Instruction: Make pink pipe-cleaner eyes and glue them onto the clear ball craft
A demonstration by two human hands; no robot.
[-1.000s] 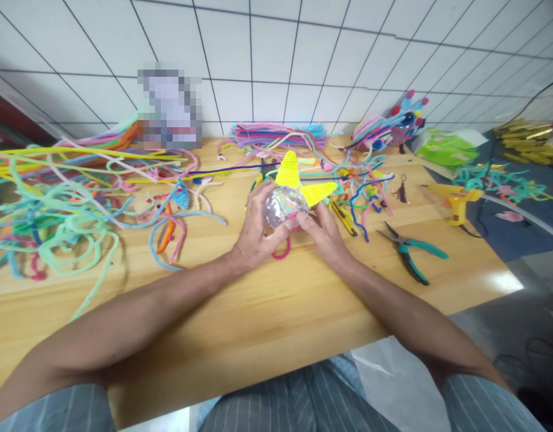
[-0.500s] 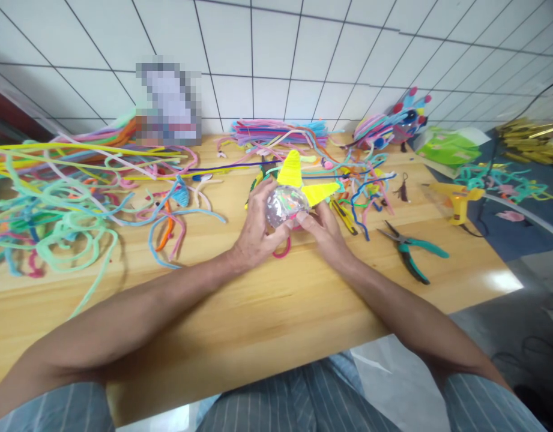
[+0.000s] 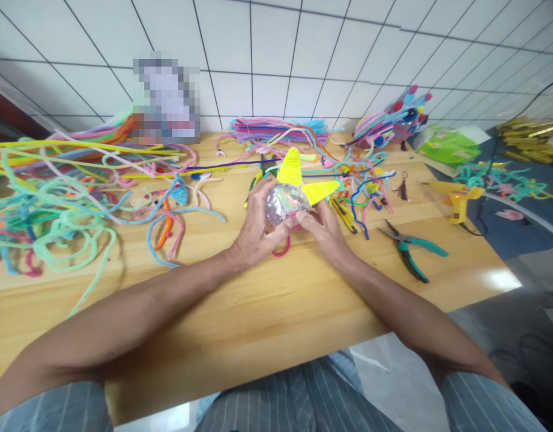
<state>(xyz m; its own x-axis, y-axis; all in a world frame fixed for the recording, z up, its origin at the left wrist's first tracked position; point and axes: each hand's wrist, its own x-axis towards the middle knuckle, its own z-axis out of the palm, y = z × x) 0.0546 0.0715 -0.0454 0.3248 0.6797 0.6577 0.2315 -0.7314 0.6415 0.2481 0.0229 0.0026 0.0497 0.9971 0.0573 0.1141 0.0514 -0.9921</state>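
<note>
Nestling between left hand [image 3: 254, 227] and right hand [image 3: 325, 233], touching both: shiny ball [image 3: 284, 203]

Clear ball [image 3: 285, 203] — partly hidden | grey object [image 3: 167, 96] — pixelated | gold bundle [image 3: 531, 145]: cut off

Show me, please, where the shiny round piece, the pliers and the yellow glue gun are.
Shiny round piece [image 3: 284, 203]: head view, on the middle of its glittery surface.
Pliers [image 3: 403, 245]: head view, near the joint.
Yellow glue gun [image 3: 459, 200]: head view, on its body.
</note>
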